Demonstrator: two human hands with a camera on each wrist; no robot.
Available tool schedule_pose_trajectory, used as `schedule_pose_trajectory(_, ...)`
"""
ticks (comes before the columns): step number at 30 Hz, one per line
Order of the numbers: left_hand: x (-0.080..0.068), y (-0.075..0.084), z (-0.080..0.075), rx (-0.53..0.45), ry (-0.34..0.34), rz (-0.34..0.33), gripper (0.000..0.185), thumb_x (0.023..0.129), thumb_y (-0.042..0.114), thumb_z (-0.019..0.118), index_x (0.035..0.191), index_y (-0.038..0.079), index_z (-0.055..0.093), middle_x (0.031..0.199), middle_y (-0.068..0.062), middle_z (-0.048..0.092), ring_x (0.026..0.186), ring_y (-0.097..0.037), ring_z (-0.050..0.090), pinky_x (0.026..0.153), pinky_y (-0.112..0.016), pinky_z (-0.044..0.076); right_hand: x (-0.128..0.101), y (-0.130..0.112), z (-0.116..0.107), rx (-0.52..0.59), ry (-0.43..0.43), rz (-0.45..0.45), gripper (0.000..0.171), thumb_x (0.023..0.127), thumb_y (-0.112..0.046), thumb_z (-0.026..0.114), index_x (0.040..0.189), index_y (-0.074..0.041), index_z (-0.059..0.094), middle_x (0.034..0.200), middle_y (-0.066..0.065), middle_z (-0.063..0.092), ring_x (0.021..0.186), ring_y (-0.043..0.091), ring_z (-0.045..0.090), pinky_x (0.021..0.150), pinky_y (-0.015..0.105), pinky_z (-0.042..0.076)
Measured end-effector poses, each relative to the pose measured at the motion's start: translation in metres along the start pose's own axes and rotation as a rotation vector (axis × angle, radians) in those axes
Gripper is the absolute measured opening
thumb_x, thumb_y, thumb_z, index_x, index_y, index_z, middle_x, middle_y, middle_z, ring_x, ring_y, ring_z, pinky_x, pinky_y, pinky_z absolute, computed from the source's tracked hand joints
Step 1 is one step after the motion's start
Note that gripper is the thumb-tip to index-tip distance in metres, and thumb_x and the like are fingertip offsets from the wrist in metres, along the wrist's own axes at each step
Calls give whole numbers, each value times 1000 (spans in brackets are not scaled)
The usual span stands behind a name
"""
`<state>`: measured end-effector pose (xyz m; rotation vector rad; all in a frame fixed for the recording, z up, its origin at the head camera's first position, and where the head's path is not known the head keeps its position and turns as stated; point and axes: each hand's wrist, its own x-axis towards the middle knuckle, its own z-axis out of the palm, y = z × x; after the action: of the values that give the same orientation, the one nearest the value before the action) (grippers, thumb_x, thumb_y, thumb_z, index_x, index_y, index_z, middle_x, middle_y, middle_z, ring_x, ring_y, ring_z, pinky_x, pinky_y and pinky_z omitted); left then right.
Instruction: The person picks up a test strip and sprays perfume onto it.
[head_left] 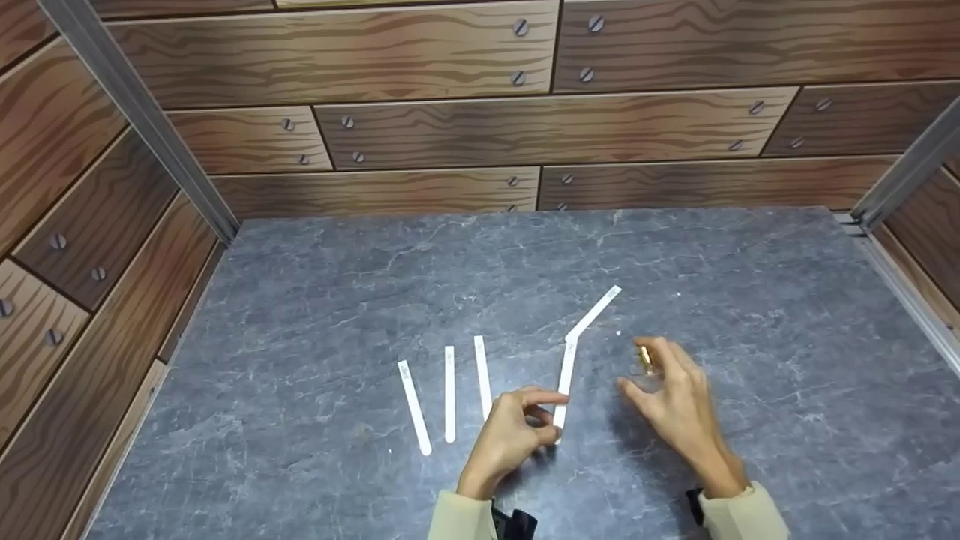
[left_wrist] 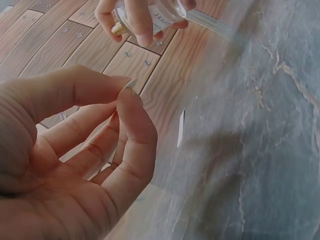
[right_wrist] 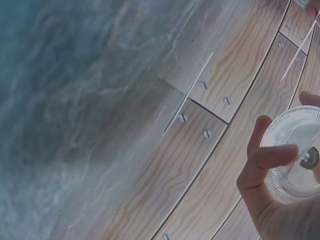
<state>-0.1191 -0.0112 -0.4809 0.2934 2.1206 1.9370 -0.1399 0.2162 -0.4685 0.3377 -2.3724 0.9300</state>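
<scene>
1. Pinching the near end of a white paper strip (head_left: 564,382) between thumb and forefinger, the left hand (head_left: 512,437) is held just above the grey stone tabletop (head_left: 315,300).
2. Just right of that strip, the right hand (head_left: 675,401) curls its fingers round a small clear glass bottle (right_wrist: 295,152) with a gold collar.
3. Beyond the pinched strip, another strip (head_left: 594,312) lies angled away, its near end at the pinched strip's far tip.
4. Left of the pinched strip, three more strips (head_left: 448,392) lie side by side on the tabletop.
</scene>
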Motion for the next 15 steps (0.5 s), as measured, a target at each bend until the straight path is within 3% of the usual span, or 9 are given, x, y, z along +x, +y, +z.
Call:
schedule_pose_trajectory(6,-2,6,3,-18,-4,13,43,73,-17,67,115,-6,73,115,-5,69,84,-18,66,65,-22,55,4,1,3,2,20,-55,53,60,11,87,108,4,65,90,17,66,73,30,63,62,48,56)
schedule_pose_trajectory(15,-3,6,8,-31,9,47,43,72,-19,67,112,-7,74,112,-9,71,79,-10,63,62,-20,54,5,-2,6,-40,1,-114,52,62,7,86,109,1,64,89,15,62,69,31,62,57,50,55)
